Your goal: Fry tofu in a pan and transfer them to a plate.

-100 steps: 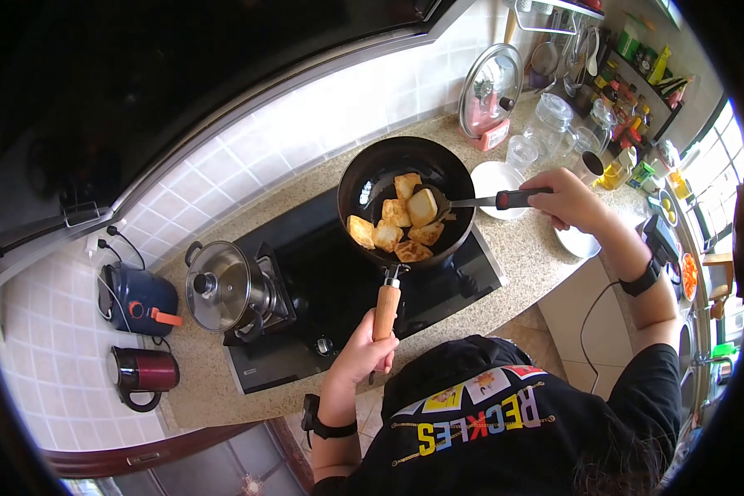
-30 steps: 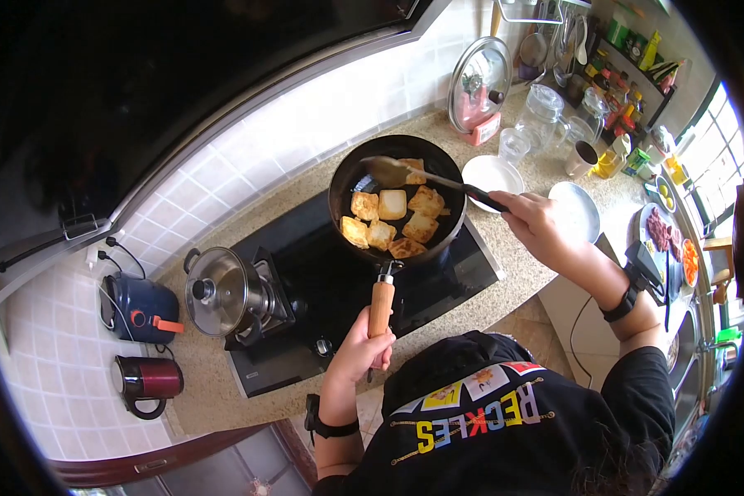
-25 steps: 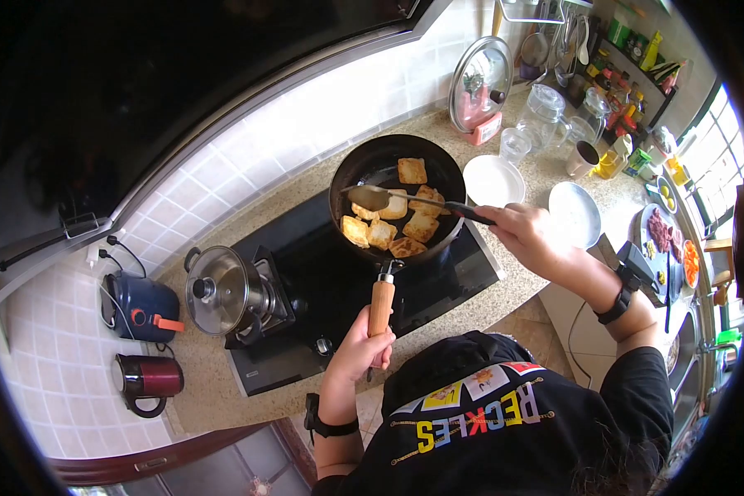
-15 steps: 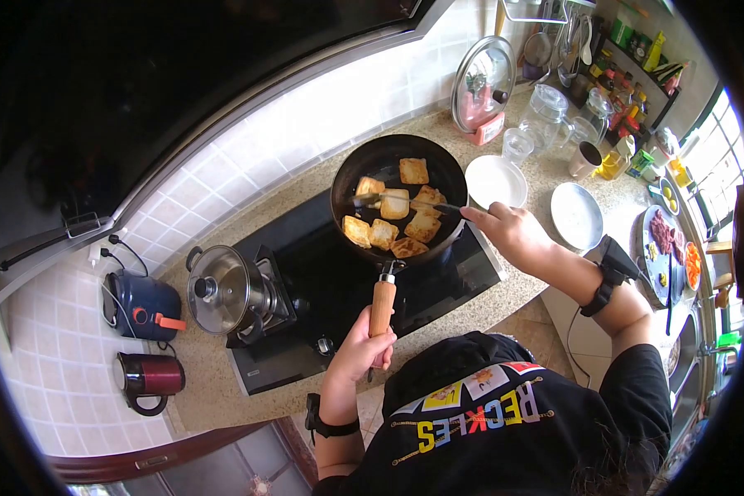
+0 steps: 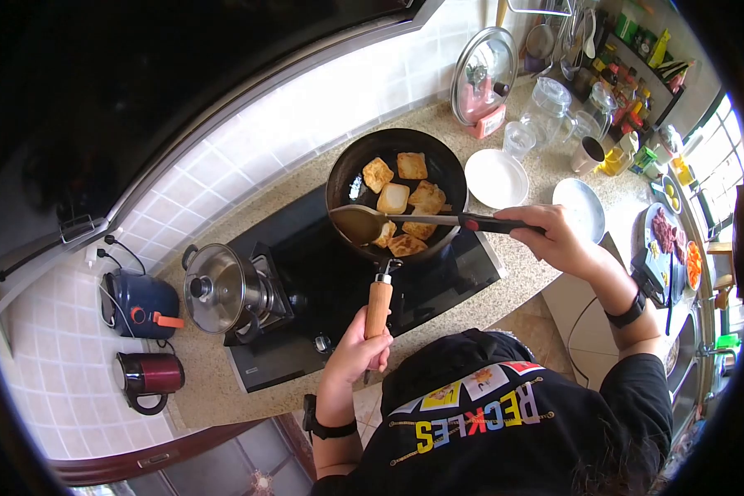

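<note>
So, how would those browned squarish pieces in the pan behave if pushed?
The squarish pieces look flat-faced, so they'd likely slide rather than roll. The pan shines in places, so they may slip easily. Their browned surfaces suggest some firmness, though softness inside can't be seen.

- Pan (image 5: 357, 159): glossy metal
- Handle (image 5: 379, 307): smooth wood
- Spatula (image 5: 435, 220): metal, plastic-looking grip (image 5: 498, 225)
- Hob (image 5: 326, 285): glossy, glass-like
- Pot (image 5: 252, 285): shiny metal
- Shirt (image 5: 504, 450): matt cloth

Black short-sleeved top (image 5: 504, 453); multicoloured lettering (image 5: 489, 417), apparently "RECKLES"; picture panels (image 5: 482, 383); black wristbands (image 5: 629, 313).
</note>
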Demonstrator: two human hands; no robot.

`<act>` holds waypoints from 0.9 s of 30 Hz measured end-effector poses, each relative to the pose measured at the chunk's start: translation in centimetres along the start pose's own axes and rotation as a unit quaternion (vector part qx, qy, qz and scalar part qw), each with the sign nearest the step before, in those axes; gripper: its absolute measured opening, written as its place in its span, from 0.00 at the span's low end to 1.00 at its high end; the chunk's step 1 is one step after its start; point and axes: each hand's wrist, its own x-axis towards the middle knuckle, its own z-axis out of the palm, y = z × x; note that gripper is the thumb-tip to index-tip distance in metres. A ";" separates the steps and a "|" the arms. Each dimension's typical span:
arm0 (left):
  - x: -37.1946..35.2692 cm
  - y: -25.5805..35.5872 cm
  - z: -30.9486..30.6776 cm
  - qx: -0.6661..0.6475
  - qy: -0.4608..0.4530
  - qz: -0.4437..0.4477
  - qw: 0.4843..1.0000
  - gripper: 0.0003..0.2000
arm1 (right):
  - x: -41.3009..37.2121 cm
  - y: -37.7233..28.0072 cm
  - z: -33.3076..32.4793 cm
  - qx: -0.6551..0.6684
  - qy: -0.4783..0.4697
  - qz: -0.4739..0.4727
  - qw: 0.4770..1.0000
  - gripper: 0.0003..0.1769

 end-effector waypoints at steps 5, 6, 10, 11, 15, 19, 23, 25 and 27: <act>0.1 -0.1 -0.1 0.009 0.003 -0.002 1.000 0.22 | 1.7 3.1 2.6 -0.022 0.030 -0.098 0.994 0.18; 0.1 -0.1 -0.1 0.011 0.004 -0.003 1.000 0.22 | 2.3 3.9 3.5 -0.021 0.031 -0.098 0.995 0.18; 0.1 0.1 0.2 0.008 0.005 0.002 1.000 0.21 | 3.2 4.0 4.7 -0.006 0.089 -0.090 0.992 0.17; 0.0 0.1 0.3 0.006 0.006 0.005 1.000 0.20 | 3.2 3.8 4.3 -0.010 0.085 -0.061 0.994 0.17; 0.0 0.0 0.1 0.004 0.002 -0.002 1.000 0.21 | 1.7 3.1 1.7 -0.037 0.096 -0.077 0.992 0.16; -0.1 0.3 0.2 0.000 0.002 0.000 1.000 0.23 | -0.3 1.6 -1.1 -0.085 0.053 -0.041 0.994 0.15; 0.0 0.2 0.1 -0.004 0.002 0.000 1.000 0.23 | -1.2 1.4 -0.6 -0.133 0.025 -0.043 0.990 0.16; 0.0 0.1 0.1 -0.003 0.004 -0.001 1.000 0.23 | -0.9 1.6 0.3 -0.116 0.016 -0.069 0.991 0.17; -0.1 0.3 0.2 0.000 0.006 -0.003 1.000 0.23 | -0.4 1.8 1.4 -0.083 0.009 -0.069 0.994 0.18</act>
